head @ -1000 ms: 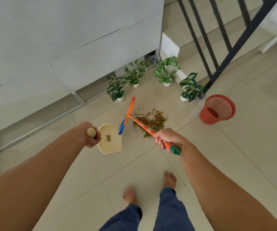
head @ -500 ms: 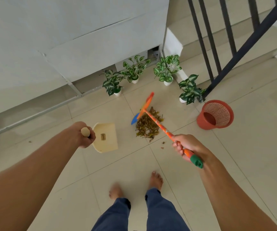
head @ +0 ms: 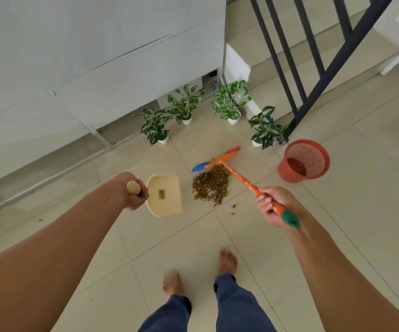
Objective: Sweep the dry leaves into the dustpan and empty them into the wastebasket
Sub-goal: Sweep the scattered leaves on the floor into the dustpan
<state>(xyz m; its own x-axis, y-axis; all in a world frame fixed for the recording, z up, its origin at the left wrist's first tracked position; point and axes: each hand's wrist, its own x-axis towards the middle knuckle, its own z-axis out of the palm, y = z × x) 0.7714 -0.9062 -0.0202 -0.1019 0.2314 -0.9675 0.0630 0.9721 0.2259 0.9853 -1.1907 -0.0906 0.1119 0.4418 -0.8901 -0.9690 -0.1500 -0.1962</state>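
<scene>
Orange broom (head: 220, 160) behind leaves (head: 211, 184); dustpan (head: 166, 195) beside them.

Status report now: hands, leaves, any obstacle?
Left hand grips dustpan; right hand grips broom. Leaves piled between them, pan empty. Path clear; wastebasket at right.

**Soft daylight, wide-angle bend**

Even, diffuse daylight fills the scene, brightest toward 1 o'clock. Shadows are faint and soft-edged; the floor tiles (head: 253, 248) show only mild sheen, no harsh glare. Straight lines bow near the edges, strongest at 9 and 3 o'clock. Focus is slightly soft throughout.
</scene>
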